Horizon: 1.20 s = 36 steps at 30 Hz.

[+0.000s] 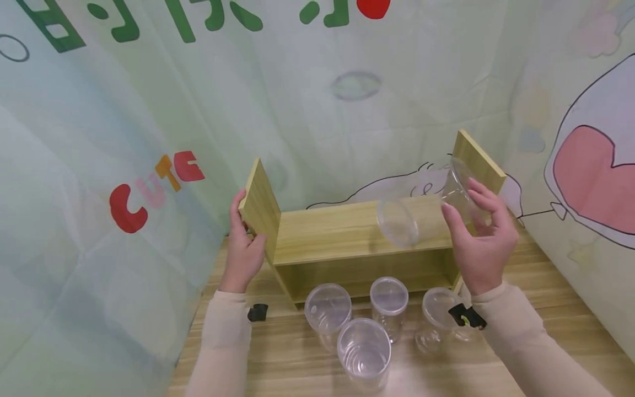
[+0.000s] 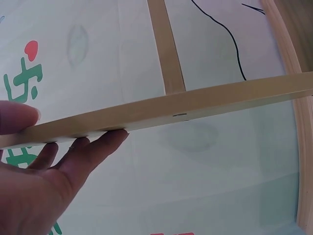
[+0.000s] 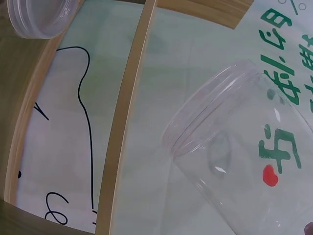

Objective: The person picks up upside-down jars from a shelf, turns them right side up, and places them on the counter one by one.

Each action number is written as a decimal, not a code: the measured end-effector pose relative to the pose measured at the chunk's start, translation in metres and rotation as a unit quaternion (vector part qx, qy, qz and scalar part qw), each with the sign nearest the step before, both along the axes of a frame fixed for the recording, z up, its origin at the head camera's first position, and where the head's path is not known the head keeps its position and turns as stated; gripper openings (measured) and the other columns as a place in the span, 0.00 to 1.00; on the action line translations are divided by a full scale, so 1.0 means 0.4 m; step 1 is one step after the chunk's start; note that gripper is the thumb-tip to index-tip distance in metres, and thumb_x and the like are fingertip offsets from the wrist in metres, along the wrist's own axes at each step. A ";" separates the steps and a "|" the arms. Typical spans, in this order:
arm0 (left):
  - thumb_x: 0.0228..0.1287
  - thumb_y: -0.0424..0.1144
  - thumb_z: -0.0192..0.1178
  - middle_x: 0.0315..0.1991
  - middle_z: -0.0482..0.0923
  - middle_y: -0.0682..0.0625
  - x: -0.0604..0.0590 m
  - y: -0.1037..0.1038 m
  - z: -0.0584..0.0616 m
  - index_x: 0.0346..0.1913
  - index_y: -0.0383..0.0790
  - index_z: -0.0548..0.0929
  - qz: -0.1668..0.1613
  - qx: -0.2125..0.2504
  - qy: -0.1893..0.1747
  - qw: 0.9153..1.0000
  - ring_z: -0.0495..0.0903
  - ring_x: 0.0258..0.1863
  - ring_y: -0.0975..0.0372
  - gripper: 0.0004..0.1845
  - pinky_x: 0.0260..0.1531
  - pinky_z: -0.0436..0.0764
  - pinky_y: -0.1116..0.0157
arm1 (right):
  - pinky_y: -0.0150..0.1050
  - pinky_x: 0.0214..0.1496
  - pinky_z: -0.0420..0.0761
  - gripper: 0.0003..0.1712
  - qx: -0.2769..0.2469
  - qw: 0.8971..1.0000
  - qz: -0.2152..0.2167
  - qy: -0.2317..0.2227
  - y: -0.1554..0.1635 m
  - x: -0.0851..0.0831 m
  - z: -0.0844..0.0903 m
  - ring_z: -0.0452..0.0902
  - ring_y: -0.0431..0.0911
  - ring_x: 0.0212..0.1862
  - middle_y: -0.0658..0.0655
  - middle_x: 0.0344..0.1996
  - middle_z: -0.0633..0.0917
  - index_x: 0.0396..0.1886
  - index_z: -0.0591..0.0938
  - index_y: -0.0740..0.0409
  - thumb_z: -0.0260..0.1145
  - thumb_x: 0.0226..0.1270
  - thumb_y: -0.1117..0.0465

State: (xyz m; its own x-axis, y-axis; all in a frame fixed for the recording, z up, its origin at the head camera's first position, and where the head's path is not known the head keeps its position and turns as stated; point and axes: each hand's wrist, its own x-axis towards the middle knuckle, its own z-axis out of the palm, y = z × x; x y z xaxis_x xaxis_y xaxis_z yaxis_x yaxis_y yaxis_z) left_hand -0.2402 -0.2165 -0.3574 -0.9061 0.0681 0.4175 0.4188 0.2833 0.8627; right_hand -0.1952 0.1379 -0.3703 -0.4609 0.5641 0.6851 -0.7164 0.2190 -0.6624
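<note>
The right hand (image 1: pixel 478 237) gripped a clear jar (image 1: pixel 429 207) lying on its side, its long axis along the wooden shelf (image 1: pixel 347 231), just above the top board. The left hand (image 1: pixel 244 248) clasped the shelf's left upright.

shelf (image 1: pixel 347 231): pale wood grain
jar (image 1: pixel 426 212): clear plastic
sleeves (image 1: pixel 223 325): cream
backdrop (image 1: pixel 347 82): pale green, printed with green, red and orange letters
</note>
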 end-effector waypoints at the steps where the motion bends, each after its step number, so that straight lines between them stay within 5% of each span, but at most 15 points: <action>1: 0.63 0.16 0.42 0.60 0.65 0.30 -0.005 -0.003 -0.007 0.77 0.47 0.46 0.004 0.000 -0.002 1.000 0.70 0.56 0.40 0.42 0.50 0.73 0.51 | 0.38 0.55 0.80 0.20 -0.009 1.000 0.006 0.003 0.001 0.002 -0.004 0.76 0.56 0.58 0.68 0.54 0.82 0.44 0.80 0.79 0.71 0.48 0.82; 10: 0.60 0.19 0.44 0.58 0.68 0.38 -0.034 -0.023 -0.045 0.76 0.62 0.49 0.021 0.002 0.001 1.000 0.73 0.51 0.47 0.46 0.40 0.77 0.62 | 0.34 0.49 0.82 0.19 -0.073 0.996 0.039 0.026 -0.002 0.023 -0.031 0.75 0.57 0.57 0.69 0.53 0.82 0.44 0.81 0.78 0.70 0.49 0.82; 19: 0.60 0.21 0.48 0.63 0.64 0.44 -0.029 -0.012 -0.060 0.76 0.70 0.47 0.031 0.012 0.002 0.999 0.71 0.52 0.47 0.49 0.39 0.77 0.52 | 0.37 0.48 0.82 0.18 -0.116 0.991 0.061 0.038 0.008 0.048 -0.048 0.77 0.58 0.56 0.70 0.53 0.81 0.45 0.79 0.80 0.68 0.52 0.82; 30: 0.61 0.19 0.50 0.67 0.60 0.47 -0.012 -0.013 -0.108 0.77 0.59 0.52 0.034 0.034 -0.007 0.999 0.67 0.60 0.52 0.46 0.49 0.75 0.52 | 0.33 0.41 0.83 0.16 -0.135 0.988 0.070 0.037 0.014 0.071 -0.062 0.74 0.57 0.58 0.69 0.53 0.82 0.46 0.79 0.78 0.67 0.55 0.82; 36: 0.61 0.18 0.50 0.70 0.56 0.52 -0.003 -0.010 -0.110 0.78 0.58 0.51 0.039 0.035 -0.006 0.999 0.65 0.63 0.53 0.47 0.49 0.76 0.56 | 0.34 0.44 0.83 0.16 -0.186 0.979 0.079 0.024 0.016 0.082 -0.062 0.79 0.53 0.48 0.68 0.49 0.82 0.47 0.79 0.77 0.68 0.57 0.80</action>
State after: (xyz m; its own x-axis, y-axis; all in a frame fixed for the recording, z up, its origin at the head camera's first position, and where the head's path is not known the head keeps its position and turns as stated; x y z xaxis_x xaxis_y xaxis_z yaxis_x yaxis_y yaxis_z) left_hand -0.2414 -0.2206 -0.4013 -0.9125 -0.0315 0.4078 0.3874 0.2529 0.8865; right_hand -0.1623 0.1444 -0.3950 -0.5353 0.7030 0.4682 -0.7540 -0.1478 -0.6400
